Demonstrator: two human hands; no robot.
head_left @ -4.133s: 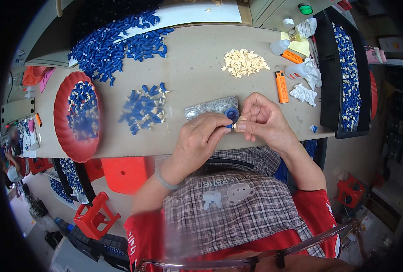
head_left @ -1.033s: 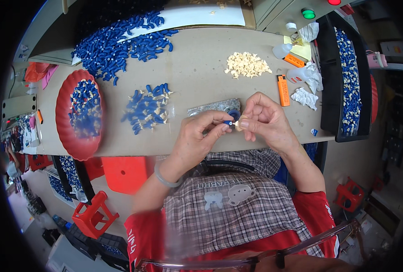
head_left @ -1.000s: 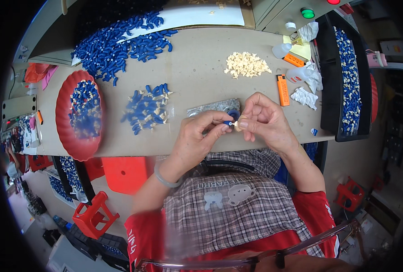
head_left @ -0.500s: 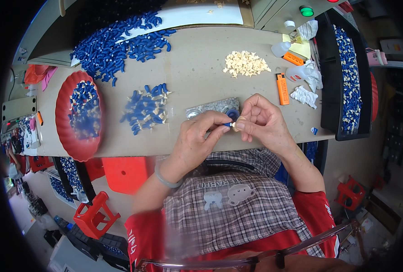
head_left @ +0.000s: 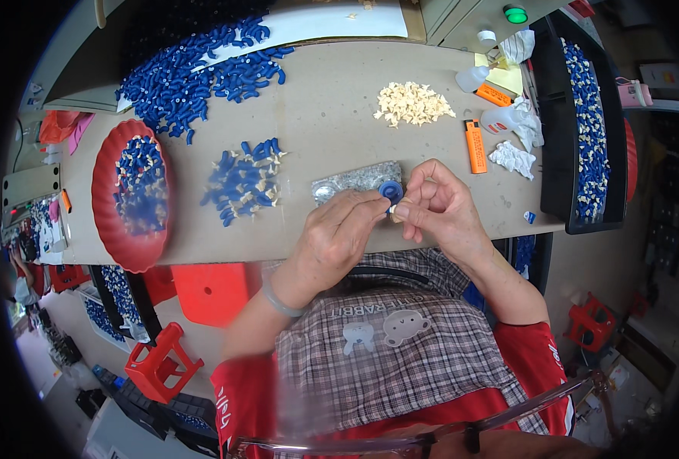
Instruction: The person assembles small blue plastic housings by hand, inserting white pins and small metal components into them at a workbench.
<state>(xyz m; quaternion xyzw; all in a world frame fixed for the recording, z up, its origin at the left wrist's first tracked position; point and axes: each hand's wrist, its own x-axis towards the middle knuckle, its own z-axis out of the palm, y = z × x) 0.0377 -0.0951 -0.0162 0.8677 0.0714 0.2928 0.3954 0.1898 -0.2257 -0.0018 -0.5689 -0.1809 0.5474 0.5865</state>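
Observation:
Over the near edge of the table my two hands meet at the fingertips. My left hand point(head_left: 338, 239) is closed in a pinch on a small blue curved piece, now mostly covered by the fingers. My right hand point(head_left: 444, 213) pinches a small cream-coloured piece point(head_left: 393, 213) against it, thumb and forefinger together, other fingers curled. Just beyond the fingertips is a small round blue cup point(head_left: 391, 190), beside a grey metal block point(head_left: 355, 179). To the left lies a group of blue pieces with cream tips point(head_left: 245, 182). A pile of loose cream pieces point(head_left: 414, 104) sits farther back.
A large heap of blue curved pieces point(head_left: 175, 88) covers the far left. At the left edge stands a red scalloped bowl point(head_left: 104, 206); at the right, a long black tray point(head_left: 557, 168). Orange lighter-shaped objects point(head_left: 475, 147), crumpled tissue point(head_left: 513, 158) and a plastic bottle point(head_left: 500, 120) lie nearby.
My left fingers have straightened and drawn closer over the blue piece, hiding more of it. More of the round blue cup shows. My right hand keeps its pinch, nearly in place.

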